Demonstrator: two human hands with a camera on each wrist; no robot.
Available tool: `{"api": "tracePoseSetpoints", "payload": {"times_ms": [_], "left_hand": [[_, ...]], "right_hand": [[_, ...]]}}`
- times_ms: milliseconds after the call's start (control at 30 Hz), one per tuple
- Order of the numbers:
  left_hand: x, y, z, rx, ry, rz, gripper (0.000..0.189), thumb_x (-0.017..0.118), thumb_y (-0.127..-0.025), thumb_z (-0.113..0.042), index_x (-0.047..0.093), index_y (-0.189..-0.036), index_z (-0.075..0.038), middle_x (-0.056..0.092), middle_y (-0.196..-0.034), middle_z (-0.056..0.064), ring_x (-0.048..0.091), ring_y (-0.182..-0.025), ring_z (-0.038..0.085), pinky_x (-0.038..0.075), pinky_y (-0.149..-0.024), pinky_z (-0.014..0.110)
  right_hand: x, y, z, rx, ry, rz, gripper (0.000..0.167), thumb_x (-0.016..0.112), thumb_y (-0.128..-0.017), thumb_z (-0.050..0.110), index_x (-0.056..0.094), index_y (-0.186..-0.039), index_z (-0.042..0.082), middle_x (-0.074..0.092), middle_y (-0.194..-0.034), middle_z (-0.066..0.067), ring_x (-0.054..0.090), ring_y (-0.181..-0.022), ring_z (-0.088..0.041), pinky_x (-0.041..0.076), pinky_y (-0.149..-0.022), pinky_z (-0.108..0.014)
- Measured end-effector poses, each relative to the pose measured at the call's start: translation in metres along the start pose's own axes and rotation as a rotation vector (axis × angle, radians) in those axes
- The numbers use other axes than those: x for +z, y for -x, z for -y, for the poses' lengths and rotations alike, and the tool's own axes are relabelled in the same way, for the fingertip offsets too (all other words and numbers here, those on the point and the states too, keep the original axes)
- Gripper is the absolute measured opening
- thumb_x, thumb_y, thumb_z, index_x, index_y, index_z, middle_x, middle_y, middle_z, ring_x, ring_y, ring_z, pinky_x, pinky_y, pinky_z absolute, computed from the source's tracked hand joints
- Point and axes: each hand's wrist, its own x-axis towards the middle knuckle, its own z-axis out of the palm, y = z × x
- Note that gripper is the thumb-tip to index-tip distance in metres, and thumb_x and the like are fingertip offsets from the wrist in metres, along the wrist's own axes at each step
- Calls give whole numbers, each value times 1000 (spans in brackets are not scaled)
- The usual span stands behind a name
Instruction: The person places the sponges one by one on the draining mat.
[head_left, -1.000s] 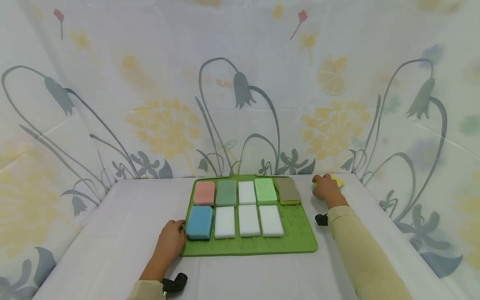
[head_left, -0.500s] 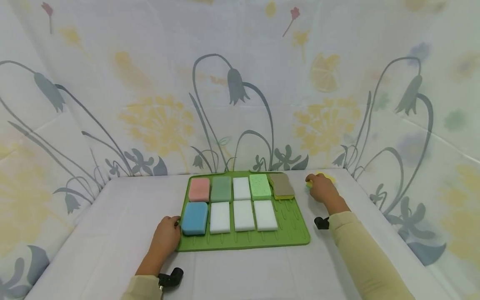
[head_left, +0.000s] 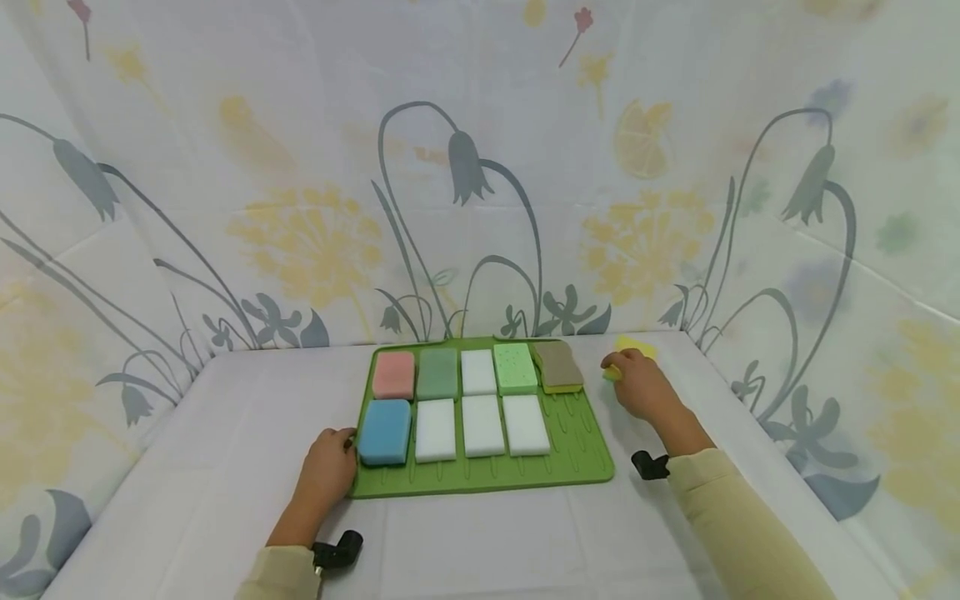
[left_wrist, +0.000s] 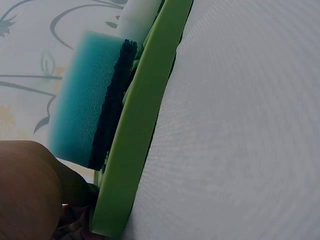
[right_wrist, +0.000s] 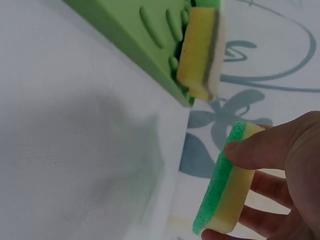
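My right hand (head_left: 643, 390) holds a yellow sponge with a green layer (right_wrist: 225, 182), to the right of a ribbed green drying mat (head_left: 487, 481). In the right wrist view the thumb presses on the sponge's green side and the fingers lie behind its yellow side; a shadow falls on the white cloth beside it. My left hand (head_left: 327, 468) grips the mat's left edge near the front corner, thumb close to a blue sponge (head_left: 385, 433) with a dark scouring layer beneath. The undersides of the left fingers are mostly hidden by the mat.
On the mat's back row sit a pink sponge (head_left: 393, 375), a dark green one (head_left: 437, 373), a white one (head_left: 477, 372), a light green one (head_left: 515, 368) and a tan-topped yellow one (head_left: 558, 367). White sponges (head_left: 482, 426) fill the front row beside the blue. A floral cloth (head_left: 315, 167) hangs behind.
My right hand has come a little left and nearer to the mat with the yellow-green sponge. The head view has shifted slightly; my left hand stays at the mat's edge.
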Motion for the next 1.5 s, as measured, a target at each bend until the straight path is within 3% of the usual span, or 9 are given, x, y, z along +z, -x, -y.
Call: {"api": "tracePoseSetpoints", "payload": {"times_ms": [400,867,1500], "left_hand": [[-1,-1,1,-2,-4,-1,35,48,-95,-5,57,-125,12,59,-110,28,59,-103,41,50,-86,52],[-2,-1,-1,1,-7,-3,34,49,-95,-4,58,-123,12,60,-109,27,60,-102,40,51,-84,52],[3,-3,2,5,-12,-8,35,49,-94,-5,58,-124,12,60,-109,28,60,-102,41,51,-84,53]], "right_hand": [[-7,28,30,-125,-39,-69,29,58,-87,-5,64,-113,5,55,-126,-23,55,-112,-46,46,-91,-57],[3,48,46,-242,-37,-122,28,61,-84,-8,65,-105,9,56,-124,-21,56,-110,-43,47,-93,-55],[17,69,67,-285,-70,-68,25,63,-87,-4,65,-105,14,55,-128,-18,54,-118,-42,49,-95,-53]]}}
